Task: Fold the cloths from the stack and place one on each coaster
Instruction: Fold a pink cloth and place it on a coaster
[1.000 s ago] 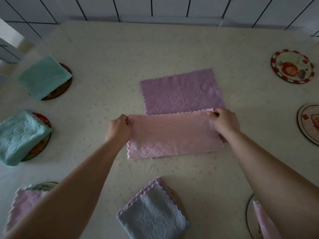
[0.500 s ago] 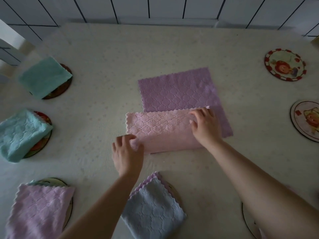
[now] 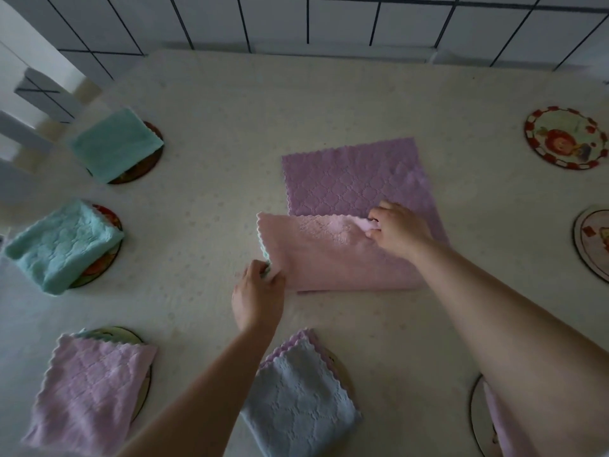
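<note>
Pink cloth [image 3: 333,255] pinched between both hands, left [image 3: 258,291] and right [image 3: 397,230].

Right-edge coaster [image 3: 593,242] cropped; bottom-right coaster [image 3: 478,420] hidden (arm, cloth).

My left hand [image 3: 258,293] and right hand [image 3: 400,230] are both bare, with no rings, watch or bracelets showing. My forearms are bare too, uncovered all the way back to the near edge of the view; no sleeve reaches into sight on either arm.
</note>
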